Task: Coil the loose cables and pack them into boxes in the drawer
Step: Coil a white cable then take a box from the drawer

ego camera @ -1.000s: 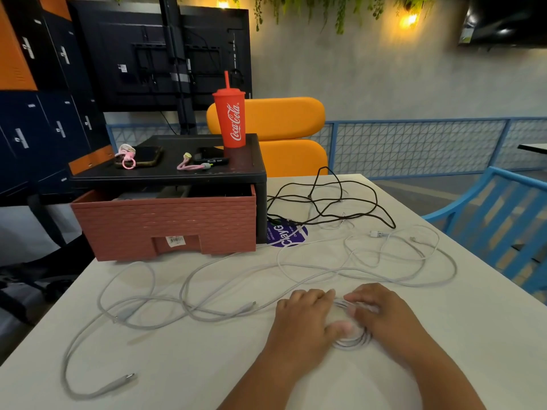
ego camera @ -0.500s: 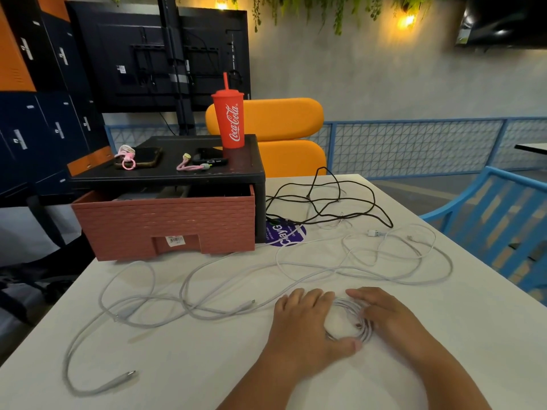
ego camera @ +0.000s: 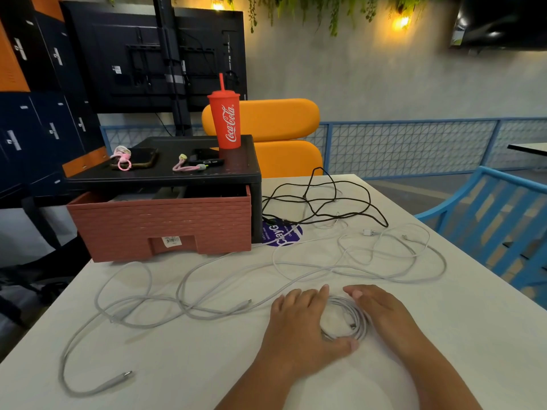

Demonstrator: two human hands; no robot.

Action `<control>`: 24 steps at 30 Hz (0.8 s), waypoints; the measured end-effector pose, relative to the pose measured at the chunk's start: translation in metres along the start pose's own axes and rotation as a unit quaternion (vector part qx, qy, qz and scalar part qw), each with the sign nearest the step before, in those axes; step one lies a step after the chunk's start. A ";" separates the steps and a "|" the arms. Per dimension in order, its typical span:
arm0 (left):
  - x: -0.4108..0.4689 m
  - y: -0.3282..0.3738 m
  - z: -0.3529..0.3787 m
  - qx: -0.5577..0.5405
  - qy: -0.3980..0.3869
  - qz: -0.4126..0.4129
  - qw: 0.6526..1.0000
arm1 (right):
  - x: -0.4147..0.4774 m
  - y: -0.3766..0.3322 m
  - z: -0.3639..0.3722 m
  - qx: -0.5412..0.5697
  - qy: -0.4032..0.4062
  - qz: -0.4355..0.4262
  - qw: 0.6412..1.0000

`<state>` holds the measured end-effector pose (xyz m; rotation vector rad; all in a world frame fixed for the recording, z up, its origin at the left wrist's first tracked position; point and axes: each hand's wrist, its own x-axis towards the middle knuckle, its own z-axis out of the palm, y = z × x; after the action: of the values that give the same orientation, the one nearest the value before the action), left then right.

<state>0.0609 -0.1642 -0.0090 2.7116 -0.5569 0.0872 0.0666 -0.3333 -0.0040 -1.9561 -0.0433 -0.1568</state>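
A small coil of white cable lies flat on the white table near the front edge. My left hand rests flat against the coil's left side, its thumb lying along the lower edge. Flat on the table, my right hand touches the coil's right side. A long grey cable sprawls loose to the left, and a loose white cable loops to the right. A tangled black cable lies farther back. The red-brown drawer stands partly pulled out of a black unit.
A red Coca-Cola cup, two phones and two short pink cables sit on top of the black unit. A purple sticker lies beside the drawer. A blue chair stands at the right table edge, an orange chair behind.
My hands have drawn slightly apart, so the coil now shows between them. My right hand slid off the coil's top to its right side.
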 end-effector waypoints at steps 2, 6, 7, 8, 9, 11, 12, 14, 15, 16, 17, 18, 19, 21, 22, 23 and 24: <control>0.000 0.000 0.000 -0.003 0.006 0.000 1.000 | 0.000 0.001 0.000 0.001 -0.001 0.002 1.000; -0.001 -0.001 -0.001 -0.007 0.017 -0.001 1.000 | 0.001 0.001 0.000 -0.003 0.001 0.008 1.000; -0.002 -0.001 -0.002 -0.011 0.022 -0.002 1.000 | 0.000 0.000 0.000 0.000 0.001 0.009 1.000; -0.002 0.000 -0.002 -0.017 0.026 -0.002 1.000 | -0.001 -0.001 0.000 0.003 0.002 0.011 1.000; -0.002 0.000 -0.002 -0.022 0.030 -0.003 0.999 | -0.001 -0.002 0.000 0.007 0.003 0.013 1.000; -0.004 0.000 -0.003 -0.031 0.035 -0.004 0.999 | -0.003 -0.005 0.000 0.010 0.006 0.008 1.000; -0.005 0.001 -0.003 -0.038 0.034 -0.002 0.999 | -0.004 -0.005 0.000 0.009 0.009 0.005 1.000; -0.006 0.001 -0.005 -0.061 0.028 0.003 0.998 | -0.005 -0.007 0.000 0.006 0.016 0.000 1.000; -0.007 0.002 -0.006 -0.077 0.031 0.006 0.997 | -0.005 -0.007 0.000 0.005 0.021 -0.004 1.000; -0.009 0.002 -0.007 -0.093 0.040 0.009 0.995 | -0.006 -0.007 0.000 0.004 0.026 -0.008 1.000; -0.011 0.002 -0.008 -0.108 0.055 0.015 0.992 | -0.006 -0.007 0.001 -0.001 0.031 -0.014 0.999; -0.014 0.001 -0.009 -0.119 0.074 0.025 0.990 | -0.007 -0.007 0.001 -0.008 0.034 -0.022 0.999; -0.017 -0.001 -0.010 -0.125 0.095 0.036 0.987 | -0.007 -0.008 0.002 -0.015 0.036 -0.033 0.999; -0.025 -0.005 -0.014 -0.134 0.133 0.047 0.981 | -0.007 -0.011 0.005 -0.026 0.038 -0.060 0.997; -0.027 -0.007 -0.019 -0.140 0.153 0.052 0.977 | -0.006 -0.014 0.006 -0.036 0.040 -0.077 0.996; -0.028 -0.010 -0.023 -0.146 0.177 0.056 0.972 | -0.006 -0.018 0.008 -0.051 0.041 -0.096 0.993; -0.028 -0.017 -0.029 -0.149 0.211 0.060 0.964 | -0.004 -0.023 0.010 -0.069 0.040 -0.116 0.990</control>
<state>0.0418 -0.1289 0.0087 2.2717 -0.5502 0.5535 0.0612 -0.3153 0.0127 -2.0778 -0.2136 -0.4007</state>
